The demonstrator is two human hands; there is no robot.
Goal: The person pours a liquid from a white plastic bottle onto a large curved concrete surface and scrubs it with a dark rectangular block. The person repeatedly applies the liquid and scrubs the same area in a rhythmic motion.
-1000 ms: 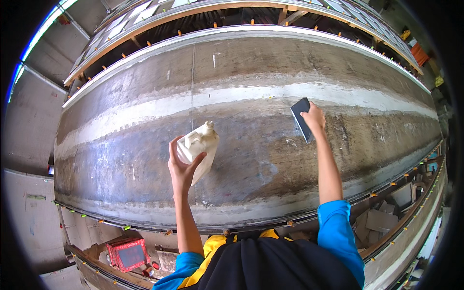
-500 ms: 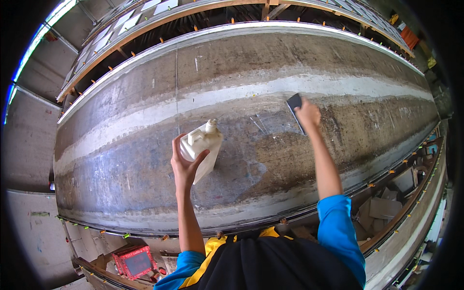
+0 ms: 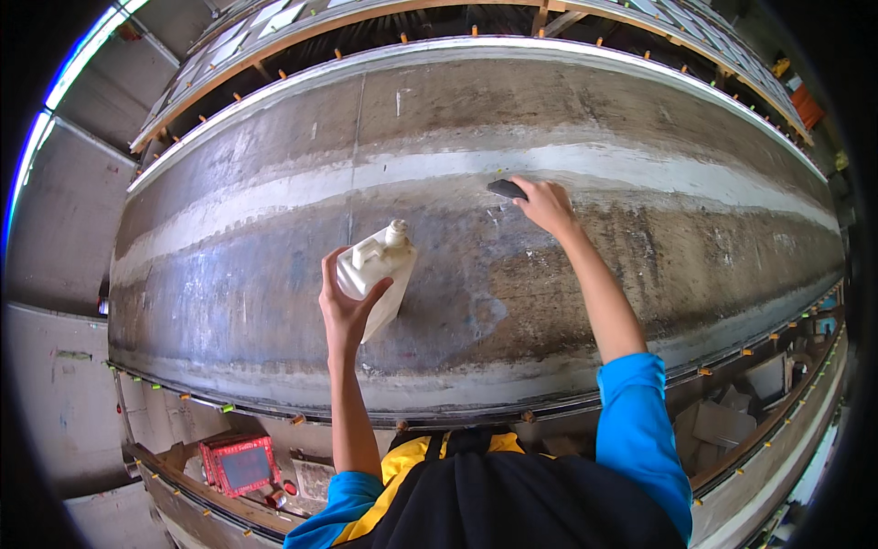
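Observation:
A white plastic jerrycan (image 3: 390, 285) stands on the long stained tabletop (image 3: 567, 274), its spout on the far right corner. My left hand (image 3: 344, 306) is wrapped round its near left side, thumb on the right and fingers on the left. Farther off and to the right, my right hand (image 3: 549, 207) grips a flat dark rectangular piece (image 3: 506, 189), like a scraper blade. That piece is tilted low over the tabletop, by the near edge of the pale band (image 3: 622, 165). Whether it touches the surface I cannot tell.
Small orange pegs (image 3: 475, 31) line the table's far rail. Behind it runs another long table (image 3: 229, 69) with pale sheets on it. Below the near edge, a red-framed screen (image 3: 245, 465) sits at left and cardboard scraps (image 3: 727, 423) lie at right.
My right hand has moved left with the dark piece, which has turned from steeply slanted to nearly level. My left hand stays on the jerrycan. The whole view has shifted slightly.

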